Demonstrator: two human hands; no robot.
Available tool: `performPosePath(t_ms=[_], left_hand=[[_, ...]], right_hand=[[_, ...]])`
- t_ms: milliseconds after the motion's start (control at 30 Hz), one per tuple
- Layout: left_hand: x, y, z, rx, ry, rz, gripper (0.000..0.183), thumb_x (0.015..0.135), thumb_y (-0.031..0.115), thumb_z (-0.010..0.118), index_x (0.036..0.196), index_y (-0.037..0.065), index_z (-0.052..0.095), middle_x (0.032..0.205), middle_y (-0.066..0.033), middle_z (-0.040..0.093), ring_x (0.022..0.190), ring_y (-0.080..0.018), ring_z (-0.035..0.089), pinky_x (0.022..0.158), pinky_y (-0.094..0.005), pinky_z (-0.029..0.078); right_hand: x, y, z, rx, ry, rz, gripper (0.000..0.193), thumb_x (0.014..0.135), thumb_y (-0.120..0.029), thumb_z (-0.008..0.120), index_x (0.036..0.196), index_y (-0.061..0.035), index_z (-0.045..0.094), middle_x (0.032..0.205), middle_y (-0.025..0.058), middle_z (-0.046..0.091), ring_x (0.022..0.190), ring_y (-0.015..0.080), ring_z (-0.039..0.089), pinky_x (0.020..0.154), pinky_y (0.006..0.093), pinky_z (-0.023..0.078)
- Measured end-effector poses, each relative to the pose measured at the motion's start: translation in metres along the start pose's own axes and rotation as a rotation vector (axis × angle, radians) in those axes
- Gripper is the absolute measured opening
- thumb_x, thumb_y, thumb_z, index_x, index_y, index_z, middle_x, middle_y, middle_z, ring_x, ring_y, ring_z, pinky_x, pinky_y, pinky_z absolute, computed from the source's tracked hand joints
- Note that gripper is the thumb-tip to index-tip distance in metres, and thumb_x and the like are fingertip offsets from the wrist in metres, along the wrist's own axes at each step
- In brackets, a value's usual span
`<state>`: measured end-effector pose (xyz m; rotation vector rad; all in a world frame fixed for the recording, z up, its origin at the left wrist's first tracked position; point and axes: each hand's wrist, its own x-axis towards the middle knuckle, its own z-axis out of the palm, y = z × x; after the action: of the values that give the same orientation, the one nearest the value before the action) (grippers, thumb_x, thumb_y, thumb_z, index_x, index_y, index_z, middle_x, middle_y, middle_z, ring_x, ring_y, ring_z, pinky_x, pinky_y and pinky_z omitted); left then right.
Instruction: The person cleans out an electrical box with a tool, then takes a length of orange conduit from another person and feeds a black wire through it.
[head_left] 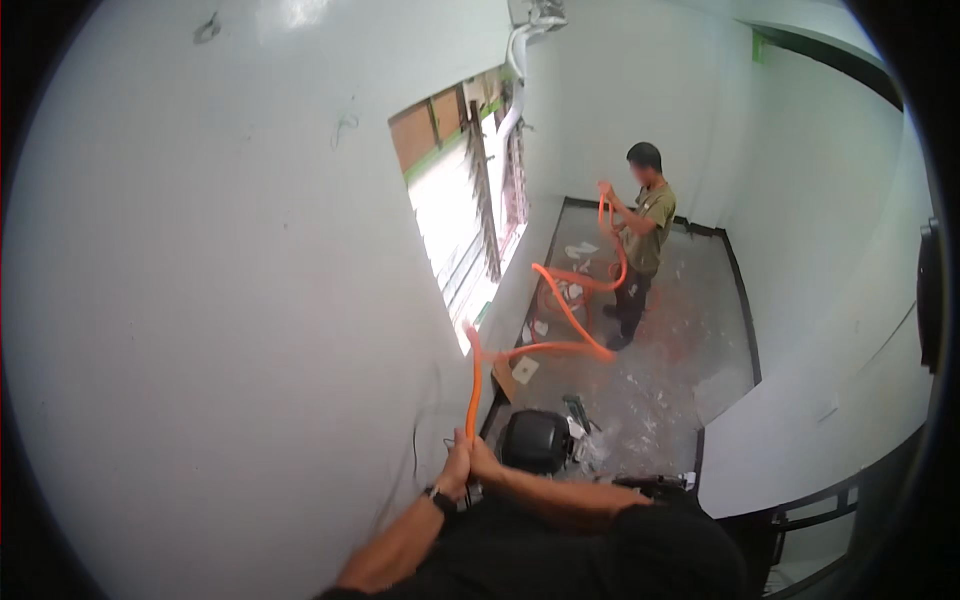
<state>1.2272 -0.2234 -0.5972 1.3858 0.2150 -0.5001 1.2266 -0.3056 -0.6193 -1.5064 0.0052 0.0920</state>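
Note:
An orange flexible tube (474,395) rises from my hands beside the wall, then runs in loose zigzags across the room. My left hand (456,468), with a dark watch on the wrist, is closed round its near end. Right beside it, my right hand (484,463) is closed on the same tube, its forearm reaching across from the right. A co-worker (650,225) in an olive shirt stands farther off and holds the far part of the tube up with raised hands. Where the tube's near end stops is hidden by my hands.
A louvred window (465,215) opens in the left wall (230,300). On the floor (680,330) stands a black rounded object (536,441), with tools and scraps next to it. White papers and a coil of orange line lie near the co-worker. Dark railings (815,515) show at the lower right.

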Motion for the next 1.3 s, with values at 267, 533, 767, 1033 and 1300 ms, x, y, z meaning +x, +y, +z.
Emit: performPosePath(t_ms=[267, 533, 767, 1033, 1300], left_hand=[[0.001, 0.061, -0.01, -0.026, 0.063, 0.087, 0.068, 0.108, 0.055, 0.03, 0.136, -0.004, 0.048, 0.144, -0.0175, 0.048, 0.134, -0.0207, 0.044, 0.113, -0.0351, 0.036], [-0.035, 0.029, -0.03, -0.367, 0.046, 0.048, 0.034, 0.106, 0.034, 0.041, 0.122, 0.008, 0.056, 0.111, -0.0023, 0.061, 0.095, -0.0173, 0.06, 0.084, -0.0345, 0.05], [-0.042, 0.05, -0.062, -0.125, 0.042, 0.202, 0.031, 0.102, 0.039, 0.053, 0.109, 0.011, 0.063, 0.083, 0.005, 0.058, 0.058, -0.0035, 0.041, 0.05, -0.0212, 0.028], [-0.053, 0.157, -0.071, 0.111, 0.036, 0.294, 0.042, 0.107, 0.047, 0.049, 0.103, 0.008, 0.064, 0.067, 0.0101, 0.041, 0.053, -0.0019, 0.029, 0.047, -0.0202, 0.022], [-0.089, 0.176, -0.101, 0.353, -0.038, 0.252, 0.041, 0.108, 0.039, 0.049, 0.096, 0.005, 0.068, 0.065, 0.0099, 0.041, 0.056, -0.0022, 0.032, 0.051, -0.0214, 0.027]], right_hand=[[-0.002, -0.007, 0.011, -0.071, 0.014, -0.123, 0.046, 0.107, -0.035, 0.039, 0.132, 0.0034, 0.047, 0.135, 0.0286, 0.052, 0.133, 0.0406, 0.048, 0.109, 0.0442, 0.038], [0.041, -0.018, 0.024, 0.531, 0.085, 0.47, 0.026, 0.102, -0.039, 0.054, 0.106, -0.0135, 0.052, 0.087, 0.0015, 0.049, 0.08, 0.0154, 0.049, 0.07, 0.038, 0.046], [0.047, -0.059, 0.021, 0.599, -0.612, 0.442, 0.023, 0.102, -0.042, 0.057, 0.1, -0.0196, 0.053, 0.086, -0.0003, 0.056, 0.076, 0.0162, 0.054, 0.062, 0.0357, 0.048], [0.062, -0.179, 0.014, 0.02, -0.299, 0.156, 0.054, 0.1, -0.054, 0.057, 0.105, -0.0002, 0.065, 0.109, 0.0131, 0.062, 0.084, 0.0227, 0.065, 0.07, 0.0408, 0.052], [0.08, -0.189, 0.013, -0.807, -0.714, -0.595, 0.047, 0.098, -0.046, 0.064, 0.12, -0.0049, 0.064, 0.098, 0.0182, 0.07, 0.088, 0.0354, 0.066, 0.08, 0.044, 0.051]])
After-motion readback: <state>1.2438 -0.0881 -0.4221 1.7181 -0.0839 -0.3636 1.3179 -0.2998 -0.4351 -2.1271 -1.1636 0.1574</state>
